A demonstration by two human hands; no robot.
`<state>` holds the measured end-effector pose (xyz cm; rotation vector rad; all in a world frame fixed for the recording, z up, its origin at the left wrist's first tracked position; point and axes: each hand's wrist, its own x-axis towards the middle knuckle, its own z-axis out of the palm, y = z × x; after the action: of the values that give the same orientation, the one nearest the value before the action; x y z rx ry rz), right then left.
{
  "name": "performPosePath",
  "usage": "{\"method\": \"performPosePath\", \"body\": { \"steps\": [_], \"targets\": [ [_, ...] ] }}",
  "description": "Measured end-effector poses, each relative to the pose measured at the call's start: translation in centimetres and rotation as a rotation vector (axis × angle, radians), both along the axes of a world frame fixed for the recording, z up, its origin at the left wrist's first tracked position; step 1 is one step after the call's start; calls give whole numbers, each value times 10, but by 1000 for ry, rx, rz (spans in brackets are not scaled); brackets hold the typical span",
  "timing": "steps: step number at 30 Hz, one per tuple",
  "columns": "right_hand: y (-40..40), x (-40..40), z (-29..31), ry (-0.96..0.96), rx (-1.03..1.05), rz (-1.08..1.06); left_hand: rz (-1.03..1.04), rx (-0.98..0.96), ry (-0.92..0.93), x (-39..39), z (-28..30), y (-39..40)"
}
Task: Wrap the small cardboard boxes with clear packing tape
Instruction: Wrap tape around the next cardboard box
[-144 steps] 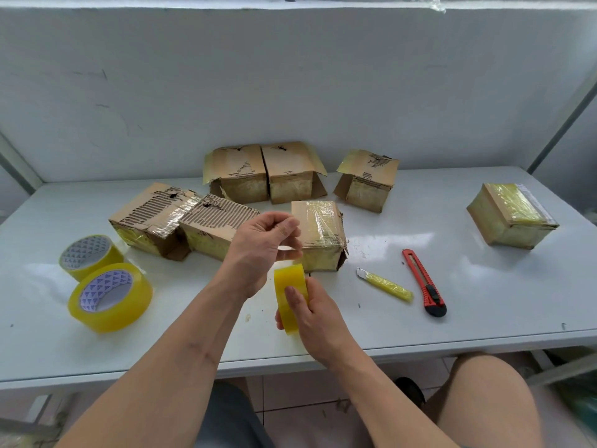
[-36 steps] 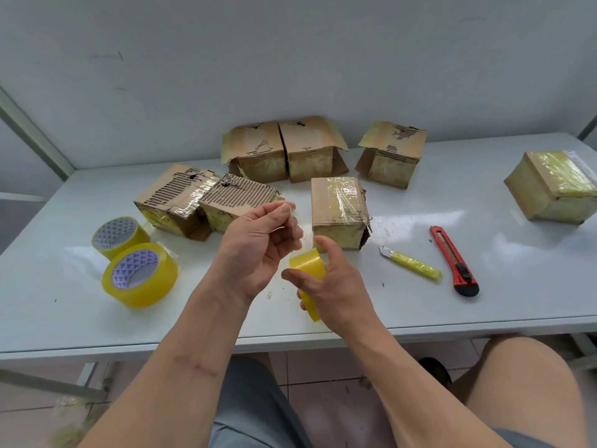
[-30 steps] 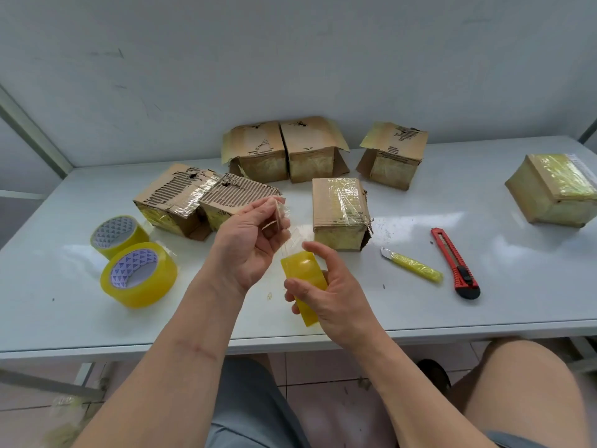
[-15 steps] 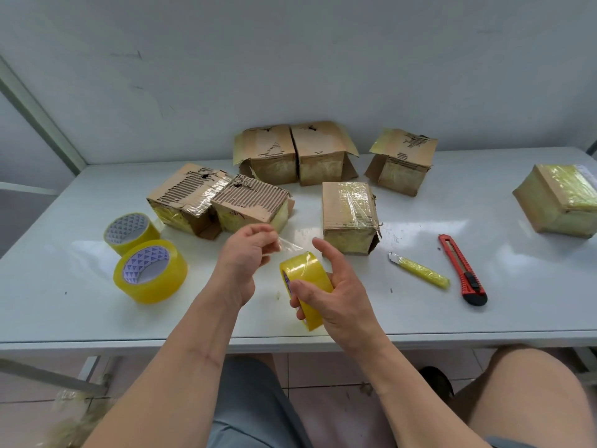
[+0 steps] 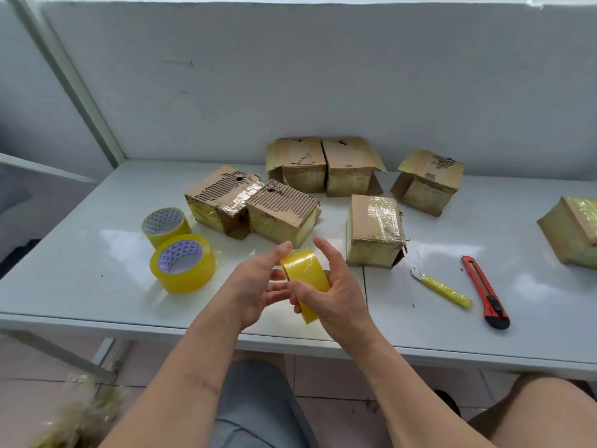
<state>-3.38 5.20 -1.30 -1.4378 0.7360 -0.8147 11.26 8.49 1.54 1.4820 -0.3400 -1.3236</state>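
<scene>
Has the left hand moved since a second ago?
Yes. The left hand dropped from level with the nearest box to the tape roll.

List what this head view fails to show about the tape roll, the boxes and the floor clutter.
- Tape roll: its loose end is hidden by the left hand and right hand.
- Far-right box: cut off by the frame's right edge.
- Yellowish heap on the floor: too blurred to identify.
</scene>
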Motion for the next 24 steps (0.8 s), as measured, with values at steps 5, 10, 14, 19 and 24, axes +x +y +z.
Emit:
{"method": "performPosePath", "body": {
  "steps": [5, 10, 14, 19, 24],
  "targets": [
    [-1, 18, 0, 40, 1, 19, 198, -158, 95, 10, 18, -5],
    [-14, 21, 2, 134, -57, -51, 77, -21, -603, 24, 27, -15],
    [-28, 6, 7, 113, -131, -238, -161, 147, -1242, 26, 2, -16],
    [-44, -14, 11, 154, -220, -428, -262, 244, -1454, 25, -36, -18],
    [-67, -31, 8, 184, -350, -739, -46, -100, -1699, -9, -24, -42]
  ]
}}
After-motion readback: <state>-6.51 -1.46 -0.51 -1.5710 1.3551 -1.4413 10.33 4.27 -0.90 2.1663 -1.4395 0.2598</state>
